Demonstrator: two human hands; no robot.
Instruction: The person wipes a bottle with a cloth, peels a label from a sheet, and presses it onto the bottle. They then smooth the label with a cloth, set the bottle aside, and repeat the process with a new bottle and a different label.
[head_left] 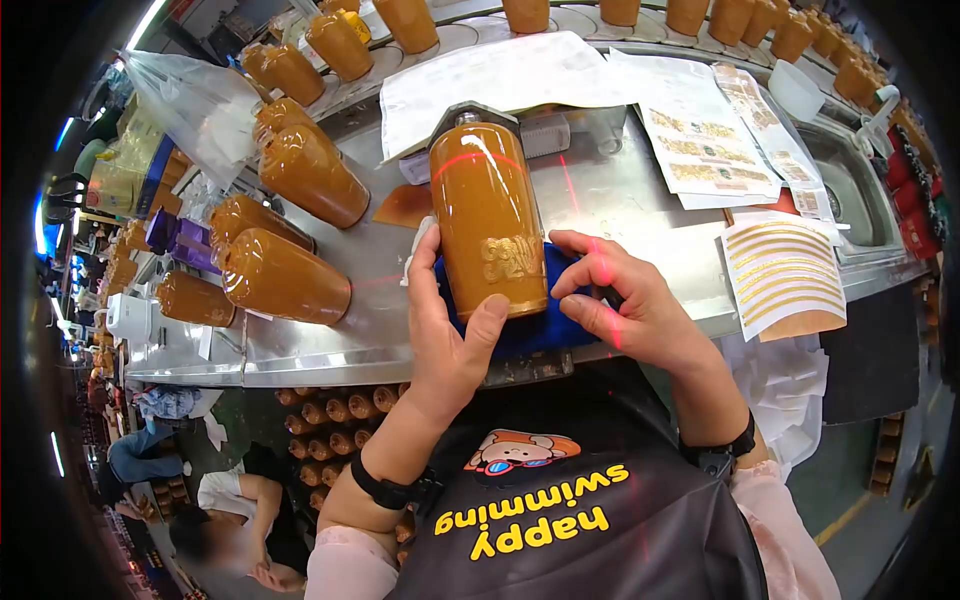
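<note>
A glossy brown bottle with raised gold lettering near its base lies in a dark holder, its neck end pointing away from me. My left hand grips its lower left side, the thumb across the base end. Under that end is a blue cloth. Just right of the base, my right hand is closed with curled fingers; a small dark object shows partly between them, too hidden to name. Red laser lines cross the bottle and my right hand.
Several brown bottles stand on the metal table at left. Sheets of gold decals lie at right, near a strip sheet and a sink. A conveyor carries bottles behind. Another person sits at lower left.
</note>
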